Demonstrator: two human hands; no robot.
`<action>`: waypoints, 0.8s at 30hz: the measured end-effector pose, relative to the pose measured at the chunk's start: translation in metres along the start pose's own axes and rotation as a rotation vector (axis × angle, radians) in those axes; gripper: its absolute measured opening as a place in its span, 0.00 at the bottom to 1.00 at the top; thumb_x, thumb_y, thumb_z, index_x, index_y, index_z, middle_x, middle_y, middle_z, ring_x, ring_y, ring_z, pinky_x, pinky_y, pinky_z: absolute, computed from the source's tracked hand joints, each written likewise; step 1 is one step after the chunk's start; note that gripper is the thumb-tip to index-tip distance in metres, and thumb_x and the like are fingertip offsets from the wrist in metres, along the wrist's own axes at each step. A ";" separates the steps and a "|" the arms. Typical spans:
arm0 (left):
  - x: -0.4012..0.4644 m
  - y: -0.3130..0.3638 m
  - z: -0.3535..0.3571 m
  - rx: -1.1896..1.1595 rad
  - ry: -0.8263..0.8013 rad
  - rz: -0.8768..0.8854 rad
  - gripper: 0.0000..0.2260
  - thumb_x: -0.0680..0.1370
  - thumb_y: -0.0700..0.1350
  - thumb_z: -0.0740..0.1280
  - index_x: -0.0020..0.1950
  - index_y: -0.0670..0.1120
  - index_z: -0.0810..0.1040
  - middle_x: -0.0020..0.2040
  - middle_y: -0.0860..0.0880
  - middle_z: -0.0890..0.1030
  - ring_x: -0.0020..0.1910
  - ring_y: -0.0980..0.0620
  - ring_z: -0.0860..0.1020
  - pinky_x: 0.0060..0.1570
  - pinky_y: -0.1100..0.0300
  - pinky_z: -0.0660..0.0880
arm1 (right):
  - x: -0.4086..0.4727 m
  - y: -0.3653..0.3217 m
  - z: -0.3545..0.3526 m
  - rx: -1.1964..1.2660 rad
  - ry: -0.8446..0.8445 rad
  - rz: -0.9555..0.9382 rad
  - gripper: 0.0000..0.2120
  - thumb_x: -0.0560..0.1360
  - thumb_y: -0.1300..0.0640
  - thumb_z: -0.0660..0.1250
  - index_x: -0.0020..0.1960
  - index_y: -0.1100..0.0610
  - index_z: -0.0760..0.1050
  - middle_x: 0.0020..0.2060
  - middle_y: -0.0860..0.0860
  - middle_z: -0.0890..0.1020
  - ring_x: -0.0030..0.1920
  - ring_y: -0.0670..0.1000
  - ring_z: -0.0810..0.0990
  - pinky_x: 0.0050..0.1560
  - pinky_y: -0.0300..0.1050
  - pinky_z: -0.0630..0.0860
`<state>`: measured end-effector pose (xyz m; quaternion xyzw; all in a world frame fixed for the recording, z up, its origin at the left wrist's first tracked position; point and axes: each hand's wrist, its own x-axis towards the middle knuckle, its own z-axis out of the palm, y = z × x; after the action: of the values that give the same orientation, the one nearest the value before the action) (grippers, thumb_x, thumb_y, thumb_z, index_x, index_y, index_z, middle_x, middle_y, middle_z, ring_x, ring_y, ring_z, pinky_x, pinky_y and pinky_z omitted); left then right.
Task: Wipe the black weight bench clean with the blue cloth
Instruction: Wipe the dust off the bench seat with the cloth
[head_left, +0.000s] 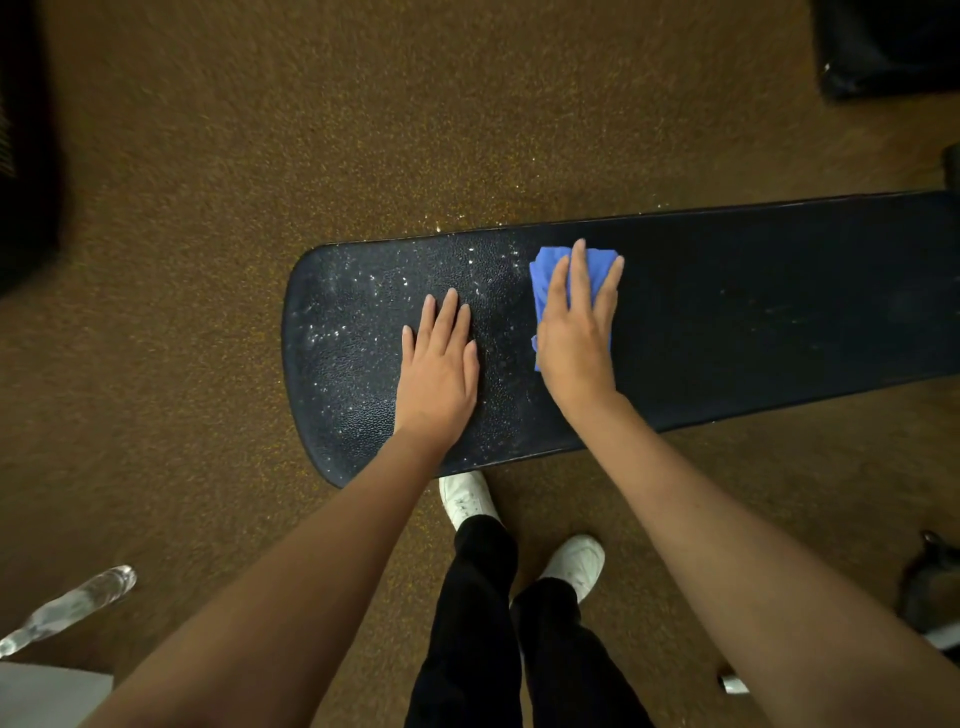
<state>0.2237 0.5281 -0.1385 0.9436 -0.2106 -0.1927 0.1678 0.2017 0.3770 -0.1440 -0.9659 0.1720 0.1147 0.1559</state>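
Seen from above: black weight bench (727, 322), a long padded desk running from a rounded end at centre-left out past the right edge of view, standing on brown speckled floor (260, 130).

Left hand (439, 364) flat on the pad near the rounded end, palm down, fingers straight and close together, holding nothing. Pressed onto a stretch of the pad dotted with bright droplets (363, 312), thickest between the rounded end and the cloth, a few also on the floor just beyond the far edge.

Right hand (576, 332) spread flat on the blue cloth (545, 275), fingers straight and slightly fanned, pointing toward the far edge of the bench, pressing rather than gripping. Cloth bunched under the palm and fingers, lying on the pad just right of the left hand, with blue showing past the fingertips and along the thumb side. Hands near each other but apart.

Pad to the right of the cloth darker and duller, with only faint smears.

Below the near edge of the bench: two white shoes (576, 564) and black trouser legs (483, 623) on the floor, one shoe tucked partly under the pad.

Lower left: clear plastic bottle (72, 603) lying tilted. Dark blurred shapes in the upper right corner and at the left and right edges, not identifiable.
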 end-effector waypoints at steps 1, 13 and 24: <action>0.000 0.000 -0.001 0.006 0.002 0.005 0.26 0.79 0.53 0.40 0.75 0.43 0.56 0.77 0.48 0.52 0.76 0.48 0.45 0.72 0.48 0.44 | -0.007 0.003 0.001 -0.004 -0.008 -0.056 0.40 0.70 0.59 0.71 0.73 0.68 0.52 0.74 0.64 0.53 0.71 0.74 0.47 0.70 0.65 0.53; 0.002 -0.001 -0.004 0.038 -0.028 0.003 0.28 0.78 0.53 0.37 0.75 0.44 0.57 0.77 0.49 0.52 0.76 0.49 0.45 0.72 0.46 0.45 | 0.028 -0.002 -0.015 0.003 -0.037 0.044 0.39 0.74 0.57 0.67 0.74 0.68 0.48 0.75 0.64 0.47 0.71 0.74 0.43 0.71 0.63 0.49; 0.005 -0.008 -0.011 0.073 -0.060 0.045 0.29 0.78 0.53 0.36 0.74 0.44 0.57 0.77 0.49 0.53 0.76 0.50 0.44 0.72 0.48 0.42 | 0.047 0.001 -0.018 -0.031 -0.066 0.163 0.39 0.75 0.55 0.65 0.75 0.67 0.45 0.75 0.63 0.44 0.71 0.73 0.41 0.71 0.62 0.46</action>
<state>0.2353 0.5354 -0.1335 0.9380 -0.2436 -0.2091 0.1311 0.2475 0.3557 -0.1410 -0.9467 0.2432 0.1614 0.1365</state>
